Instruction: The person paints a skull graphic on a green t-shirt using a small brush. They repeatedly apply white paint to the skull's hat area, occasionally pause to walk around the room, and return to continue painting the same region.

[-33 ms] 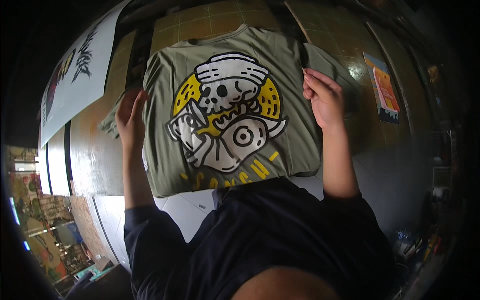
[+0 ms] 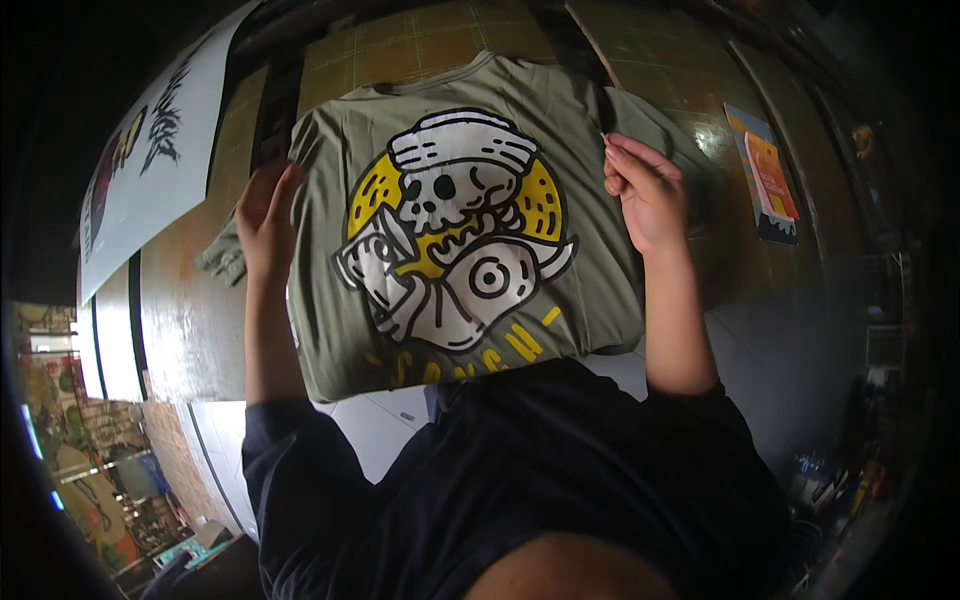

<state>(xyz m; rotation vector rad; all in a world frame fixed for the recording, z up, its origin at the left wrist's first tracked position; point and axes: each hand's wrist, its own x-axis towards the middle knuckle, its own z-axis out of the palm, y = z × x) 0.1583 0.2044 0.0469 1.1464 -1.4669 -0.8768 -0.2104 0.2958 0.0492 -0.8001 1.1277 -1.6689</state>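
An olive-green T-shirt (image 2: 350, 330) is spread in front of me, its neckline at the far side and its lower edge close to my body. Its large print (image 2: 440, 225) shows a white skull in a cap over a yellow disc, with yellow lettering below. At the shirt's left edge my left hand (image 2: 268, 215) curls its fingers and thumb around the fabric near the sleeve; the fingertips are partly hidden. Thumb and fingers of my right hand (image 2: 645, 195) are pinched together at the shirt's right side, beside the right sleeve. A tiny pale tip shows there, too small to make out.
Beneath the shirt lie brown boards (image 2: 430, 40) with dark gaps between them. A white printed sheet (image 2: 160, 150) is at the left, and a small orange and blue printed card (image 2: 765, 175) at the right. Pale floor tiles (image 2: 370, 430) show near my body; shelves with clutter stand lower left.
The shirt's lower edge has shifted slightly toward me, showing more of the yellow lettering. My left hand has moved up a little; the right hand has hardly moved.
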